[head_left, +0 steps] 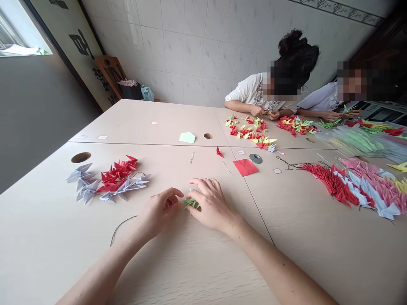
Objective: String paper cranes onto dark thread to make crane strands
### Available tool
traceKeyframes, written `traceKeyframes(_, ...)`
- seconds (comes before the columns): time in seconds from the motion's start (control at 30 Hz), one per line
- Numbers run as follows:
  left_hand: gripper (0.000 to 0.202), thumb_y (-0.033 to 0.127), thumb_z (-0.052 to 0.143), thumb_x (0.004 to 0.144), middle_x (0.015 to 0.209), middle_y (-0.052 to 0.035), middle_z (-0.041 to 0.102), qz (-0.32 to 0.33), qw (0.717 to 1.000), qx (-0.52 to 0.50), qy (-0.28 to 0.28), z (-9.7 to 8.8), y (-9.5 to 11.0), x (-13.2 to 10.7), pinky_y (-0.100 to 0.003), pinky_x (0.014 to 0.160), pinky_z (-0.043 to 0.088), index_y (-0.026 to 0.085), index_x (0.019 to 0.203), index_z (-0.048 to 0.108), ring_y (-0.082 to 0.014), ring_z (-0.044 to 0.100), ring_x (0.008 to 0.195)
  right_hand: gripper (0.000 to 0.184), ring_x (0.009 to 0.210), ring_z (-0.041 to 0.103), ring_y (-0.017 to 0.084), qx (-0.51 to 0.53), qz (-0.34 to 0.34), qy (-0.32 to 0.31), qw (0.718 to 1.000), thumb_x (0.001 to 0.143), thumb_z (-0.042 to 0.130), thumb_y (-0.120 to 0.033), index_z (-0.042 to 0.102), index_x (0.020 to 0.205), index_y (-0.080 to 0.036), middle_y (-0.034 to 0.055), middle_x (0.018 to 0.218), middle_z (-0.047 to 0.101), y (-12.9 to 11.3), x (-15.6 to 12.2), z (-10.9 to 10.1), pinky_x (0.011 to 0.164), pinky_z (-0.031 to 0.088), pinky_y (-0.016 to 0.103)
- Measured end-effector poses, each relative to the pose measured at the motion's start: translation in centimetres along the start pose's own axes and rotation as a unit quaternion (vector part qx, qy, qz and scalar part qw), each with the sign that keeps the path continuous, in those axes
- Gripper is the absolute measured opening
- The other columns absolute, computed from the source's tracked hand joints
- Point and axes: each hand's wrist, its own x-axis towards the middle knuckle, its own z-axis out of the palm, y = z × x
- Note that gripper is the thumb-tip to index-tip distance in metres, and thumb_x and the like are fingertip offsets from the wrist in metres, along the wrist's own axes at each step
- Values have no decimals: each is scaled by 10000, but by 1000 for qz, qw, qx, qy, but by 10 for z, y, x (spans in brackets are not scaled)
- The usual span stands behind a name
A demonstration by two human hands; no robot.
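A small bundle of green folded paper cranes (192, 203) lies between my hands, low over the table. My left hand (163, 209) has its fingers curled and pinches the thin pointed ends on the left. From the right, my right hand (211, 203) grips the bundle with thumb and fingers and covers part of it. A dark cord (121, 226) runs out beside my left forearm. Left of my hands lies a strung row of red paper cranes (116, 173) and white-blue paper cranes (90, 186).
Ahead lie a single red crane (219, 151), a red paper square (245, 167), a tape roll (255, 159) and a pale green paper (187, 137). Strung cranes (343, 186) spread at the right. Two people sit across, a hand (259, 111) working near colourful cranes (251, 133). Round holes (81, 157) pierce the table.
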Motion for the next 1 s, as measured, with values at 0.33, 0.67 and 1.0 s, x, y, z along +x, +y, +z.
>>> traceKeyframes(0.33, 154, 314, 466, 786, 626, 47, 527, 28, 1000, 2, 8, 0, -5, 1, -215, 514, 384, 223, 888, 537, -107, 461, 523, 37, 1116, 532, 232, 9, 11, -65, 998, 796, 658, -192, 657, 831, -206, 60, 1198, 597, 9, 15, -15, 985, 381, 439)
traceKeyframes(0.67, 242, 333, 420, 803, 681, 16, 606, 23, 995, 94, -3, -2, -6, 2, -243, 547, 417, 228, 945, 585, -140, 546, 559, 309, 1143, 567, 203, 62, 141, 12, 988, 891, 548, -203, 516, 1198, -223, 68, 1204, 605, 36, -48, -57, 958, 489, 392)
traceKeyframes(1.0, 336, 292, 385, 816, 688, 36, 576, 19, 991, 129, -41, 0, -16, 1, -244, 572, 400, 263, 1123, 518, -147, 530, 589, 686, 1471, 71, 306, -78, -100, -66, 990, 967, 412, -469, 217, 1501, -84, 140, 1564, 243, 13, -66, -22, 1174, 187, 569)
